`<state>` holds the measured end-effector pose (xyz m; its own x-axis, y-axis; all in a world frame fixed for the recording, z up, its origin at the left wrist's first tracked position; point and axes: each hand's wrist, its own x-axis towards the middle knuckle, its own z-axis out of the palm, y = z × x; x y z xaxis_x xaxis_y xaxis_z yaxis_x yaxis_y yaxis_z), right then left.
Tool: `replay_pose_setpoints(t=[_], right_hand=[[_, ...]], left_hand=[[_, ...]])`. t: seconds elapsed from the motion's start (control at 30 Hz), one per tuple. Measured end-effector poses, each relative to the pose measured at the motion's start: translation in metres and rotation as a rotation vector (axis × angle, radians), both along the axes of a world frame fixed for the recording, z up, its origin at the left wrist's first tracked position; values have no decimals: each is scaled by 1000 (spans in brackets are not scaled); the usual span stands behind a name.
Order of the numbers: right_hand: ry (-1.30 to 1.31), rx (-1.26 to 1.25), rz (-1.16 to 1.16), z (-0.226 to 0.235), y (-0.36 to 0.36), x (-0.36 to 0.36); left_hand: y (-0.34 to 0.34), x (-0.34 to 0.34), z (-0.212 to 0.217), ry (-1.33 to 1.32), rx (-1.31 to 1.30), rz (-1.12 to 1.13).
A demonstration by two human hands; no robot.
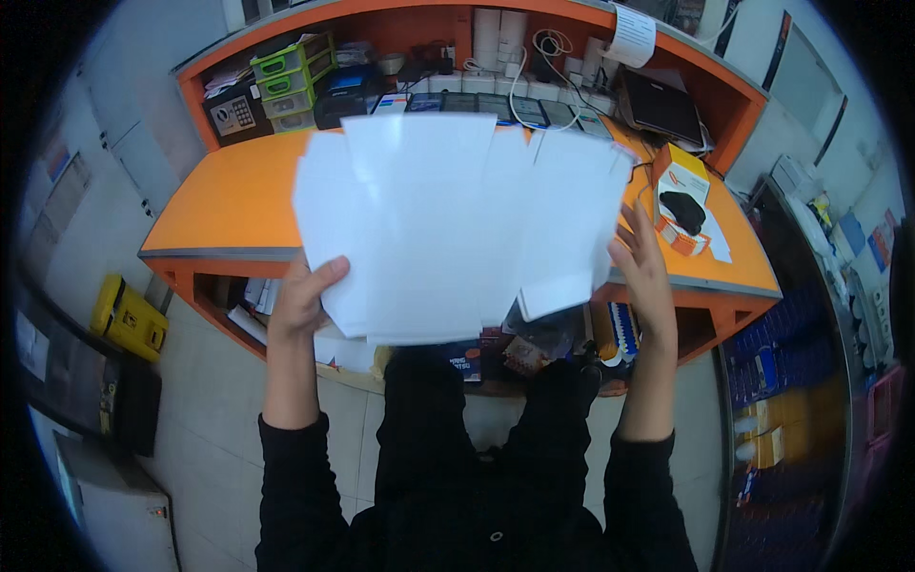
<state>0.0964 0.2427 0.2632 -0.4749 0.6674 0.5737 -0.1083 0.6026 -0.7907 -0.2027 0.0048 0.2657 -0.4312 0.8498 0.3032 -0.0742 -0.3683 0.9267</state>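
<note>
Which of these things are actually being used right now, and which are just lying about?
In use:
white sheets, fanned out
left hand, gripping their lower left edge
right hand, at their right edge

Lying about:
orange desk
green trays
paper rolls
laptop
black mouse
yellow case on the floor

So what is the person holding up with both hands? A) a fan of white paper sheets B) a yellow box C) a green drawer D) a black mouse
A: the left hand and right hand grip the two sides of a spread of white sheets above the orange desk.
</note>
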Motion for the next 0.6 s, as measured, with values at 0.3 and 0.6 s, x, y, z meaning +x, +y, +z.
replay_pose_setpoints(t=[0.3,0.6], right_hand=[[184,-117,103,26,23,-59],[48,-113,55,16,32,-54]], left_hand=[[59,-39,24,409,212,426],[80,-27,4,425,238,564]])
